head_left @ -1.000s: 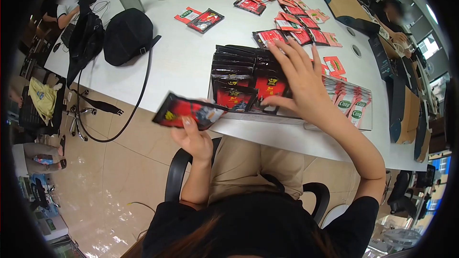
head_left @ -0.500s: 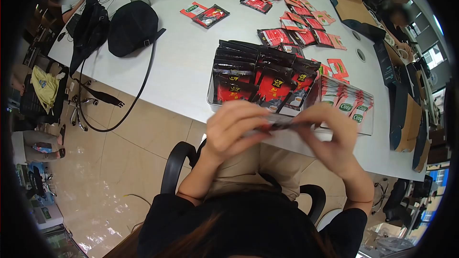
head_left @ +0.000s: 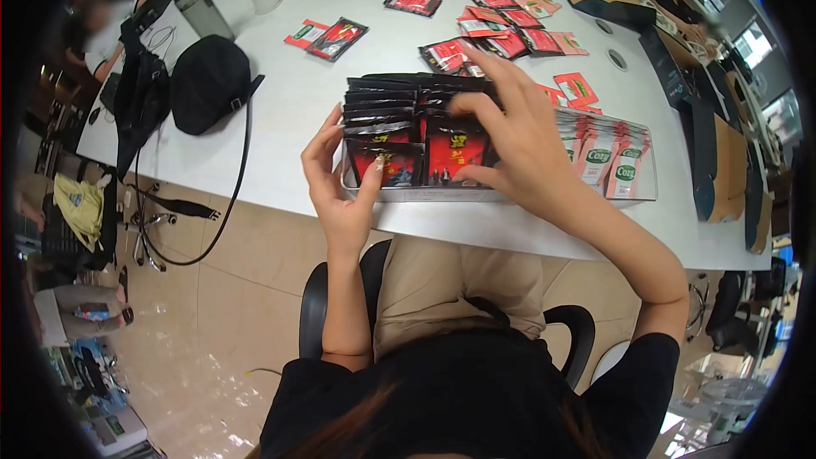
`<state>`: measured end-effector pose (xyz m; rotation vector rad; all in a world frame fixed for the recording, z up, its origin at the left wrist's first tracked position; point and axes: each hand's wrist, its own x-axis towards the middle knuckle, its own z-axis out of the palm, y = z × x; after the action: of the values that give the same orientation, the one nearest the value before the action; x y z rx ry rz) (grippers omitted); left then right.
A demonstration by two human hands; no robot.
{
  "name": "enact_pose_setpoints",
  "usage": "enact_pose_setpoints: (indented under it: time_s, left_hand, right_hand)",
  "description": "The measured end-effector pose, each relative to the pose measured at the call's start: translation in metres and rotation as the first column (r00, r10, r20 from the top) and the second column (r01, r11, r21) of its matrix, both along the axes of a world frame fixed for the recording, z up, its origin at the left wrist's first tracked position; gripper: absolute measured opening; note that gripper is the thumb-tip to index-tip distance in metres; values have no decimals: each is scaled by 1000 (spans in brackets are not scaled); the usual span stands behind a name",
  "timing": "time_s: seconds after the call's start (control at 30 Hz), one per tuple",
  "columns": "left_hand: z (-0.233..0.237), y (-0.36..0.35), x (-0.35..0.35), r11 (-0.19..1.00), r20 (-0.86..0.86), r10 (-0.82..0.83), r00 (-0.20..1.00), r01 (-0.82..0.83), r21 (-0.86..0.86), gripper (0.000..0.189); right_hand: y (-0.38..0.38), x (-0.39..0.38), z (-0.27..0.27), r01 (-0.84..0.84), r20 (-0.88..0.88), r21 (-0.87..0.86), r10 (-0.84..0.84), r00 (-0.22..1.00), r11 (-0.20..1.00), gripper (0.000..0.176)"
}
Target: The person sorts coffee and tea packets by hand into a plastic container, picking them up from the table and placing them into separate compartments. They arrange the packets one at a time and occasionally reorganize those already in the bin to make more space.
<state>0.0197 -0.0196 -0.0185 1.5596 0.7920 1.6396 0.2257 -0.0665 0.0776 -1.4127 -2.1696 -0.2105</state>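
Observation:
A clear tray (head_left: 450,195) at the table's front edge holds rows of black and red coffee sachets (head_left: 456,146), standing upright. My left hand (head_left: 336,187) grips the tray's left end, fingers along the outer side and thumb against the front left sachet (head_left: 395,167). Over the right part of the sachets is my right hand (head_left: 523,132), fingers spread, index bent toward the tops and thumb near the tray's front. It covers the sachets on that side; I see nothing held in it. Right of it, a second clear tray (head_left: 653,183) holds Cozy sachets (head_left: 599,155).
Loose red and pink sachets (head_left: 501,25) lie scattered behind the trays, with two more (head_left: 338,39) at left. A black cap (head_left: 211,85), black bag (head_left: 140,76) and bottle (head_left: 204,13) stand left. Open cardboard boxes (head_left: 727,161) line the right edge; a person (head_left: 676,0) sits beyond.
My hands were together in front of the trays around a blurred dark packet. They have parted and moved forward onto the coffee tray, and that packet no longer shows between them. The view has shifted.

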Motion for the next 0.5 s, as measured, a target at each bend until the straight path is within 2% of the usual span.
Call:
enact_pose_setpoints:
  time_s: [0.03,0.17,0.27,0.5]
  left_hand:
    - [1,1,0,1000,3,-18,1000,18,8,59]
    - [3,-1,-2,996,-84,-19,996,12,-83,67]
    - [5,-1,-2,986,-28,-101,995,96,-136,68]
    - [7,-2,-3,986,-52,-102,993,94,-140,72]
  right_hand:
    - [4,3,-3,11,64,-80,-6,998,997,92]
    - [18,7,-12,49,143,-188,-23,990,981,125]
    - [19,3,-10,72,161,-233,-35,986,970,125]
    - [21,-3,-14,121,293,-119,-82,953,986,119]
